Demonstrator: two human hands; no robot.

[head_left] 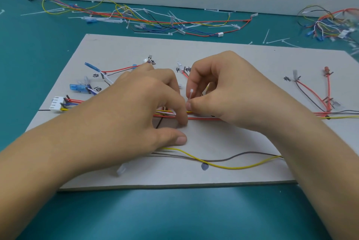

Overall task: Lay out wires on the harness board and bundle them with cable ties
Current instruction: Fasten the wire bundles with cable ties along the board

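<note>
Right hand (pixel 223 92) fingers pinch cable tie (pixel 191 94) upright over wire bundle (pixel 204 118) on harness board (pixel 213 49). Left hand (pixel 139 107) fingers curled beside it, grip unclear tbh.

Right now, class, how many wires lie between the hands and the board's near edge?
2: a yellow wire and a grey wire, crossing each other near the thumb of the left hand; the arms may hide more.

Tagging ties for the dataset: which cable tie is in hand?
The cable tie pinched upright in the right hand over the wire bundle; the rest lie loose on the teal mat.
</note>
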